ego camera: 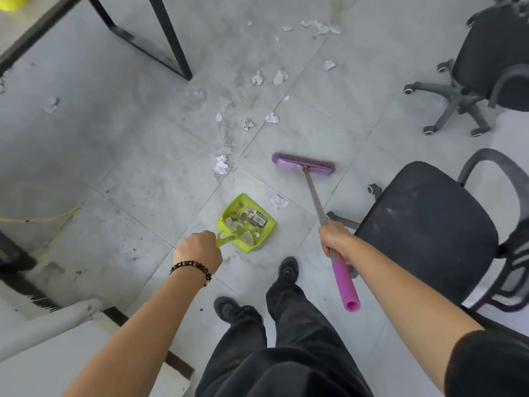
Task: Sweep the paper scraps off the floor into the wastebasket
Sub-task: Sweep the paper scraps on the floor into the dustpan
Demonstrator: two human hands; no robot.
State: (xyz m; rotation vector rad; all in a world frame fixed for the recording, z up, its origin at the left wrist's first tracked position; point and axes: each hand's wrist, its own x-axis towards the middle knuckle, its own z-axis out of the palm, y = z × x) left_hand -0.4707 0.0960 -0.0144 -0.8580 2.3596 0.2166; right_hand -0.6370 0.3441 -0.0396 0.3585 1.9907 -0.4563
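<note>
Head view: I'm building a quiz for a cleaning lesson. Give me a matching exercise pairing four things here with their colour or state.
Things:
1. dustpan
2. broom head
3. left hand
4. office chair seat

States:
A. purple, on the floor tiles
B. black, empty
C. lime green, holding scraps
D. closed around the dustpan handle, beaded bracelet at the wrist

Pairs: 1-C, 2-A, 3-D, 4-B

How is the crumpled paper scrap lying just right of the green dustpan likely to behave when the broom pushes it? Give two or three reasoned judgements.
The paper scrap looks thin and crumpled, so it is probably very light and may skid or tumble ahead of the broom head. Being loosely balled, it could roll sideways past the dustpan. It seems soft, so the bristles would likely squash it, not break it.
</note>
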